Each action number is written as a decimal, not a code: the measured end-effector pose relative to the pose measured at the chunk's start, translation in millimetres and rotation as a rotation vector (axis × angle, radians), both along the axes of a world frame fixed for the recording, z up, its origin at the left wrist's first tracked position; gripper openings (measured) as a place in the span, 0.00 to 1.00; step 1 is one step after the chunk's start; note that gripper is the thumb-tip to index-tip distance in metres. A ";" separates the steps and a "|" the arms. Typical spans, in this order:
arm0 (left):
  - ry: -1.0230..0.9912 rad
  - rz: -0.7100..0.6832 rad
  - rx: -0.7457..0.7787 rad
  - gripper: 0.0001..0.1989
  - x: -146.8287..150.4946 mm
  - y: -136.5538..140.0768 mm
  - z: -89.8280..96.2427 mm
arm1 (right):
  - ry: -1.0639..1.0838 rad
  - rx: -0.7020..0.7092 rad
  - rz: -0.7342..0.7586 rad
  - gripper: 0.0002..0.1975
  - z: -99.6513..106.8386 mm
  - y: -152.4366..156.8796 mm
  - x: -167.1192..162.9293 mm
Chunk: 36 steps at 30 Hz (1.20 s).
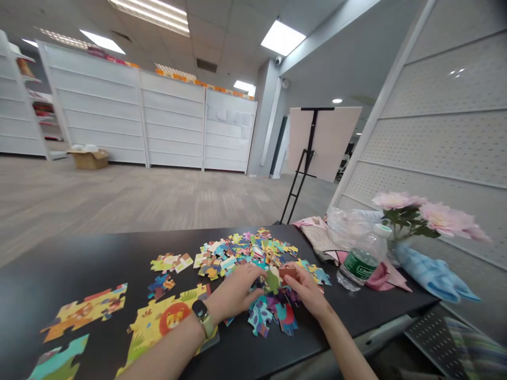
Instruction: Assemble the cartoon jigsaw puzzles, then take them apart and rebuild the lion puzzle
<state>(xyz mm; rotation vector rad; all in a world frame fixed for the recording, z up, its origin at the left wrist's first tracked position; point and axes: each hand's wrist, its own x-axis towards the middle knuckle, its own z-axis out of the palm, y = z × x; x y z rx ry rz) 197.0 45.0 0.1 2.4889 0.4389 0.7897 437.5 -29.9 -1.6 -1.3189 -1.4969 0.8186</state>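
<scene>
Loose jigsaw pieces (245, 248) form a wide pile on the black table. My right hand (308, 289) is closed on a brown puzzle piece (288, 272), pinched at its edge above the near side of the pile. A green puzzle piece (272, 281) lies against it, between my two hands; whether they are joined I cannot tell. My left hand (240, 285), a watch on its wrist, has thumb and forefinger apart, the fingertips by the green piece. Below my hands lie blue and purple pieces (260, 315). A partly joined yellow lion section (174, 316) is partly covered by my left forearm.
Joined orange-yellow pieces (85, 311) and a teal-green section (61, 361) lie at left. To the right stand a water bottle (358, 266) and pink flowers (443, 216), with a blue cloth (431, 272) at the table's edge. An easel (303, 169) stands beyond.
</scene>
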 end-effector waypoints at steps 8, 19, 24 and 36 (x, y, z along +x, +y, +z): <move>-0.175 0.184 -0.241 0.09 -2.6 3.2 -1.3 | -0.348 0.096 -0.236 0.16 -14.7 6.1 2.4; 0.079 0.352 0.091 0.14 -6.5 14.5 -11.3 | -0.703 0.092 -0.514 0.26 -7.2 66.6 50.2; 0.134 0.342 0.051 0.16 -6.9 12.9 -11.2 | -0.660 -0.057 -0.436 0.30 -10.4 111.6 57.9; 0.110 0.329 0.017 0.14 -3.5 14.6 -12.4 | -0.136 0.032 -0.263 0.24 -10.3 110.4 64.1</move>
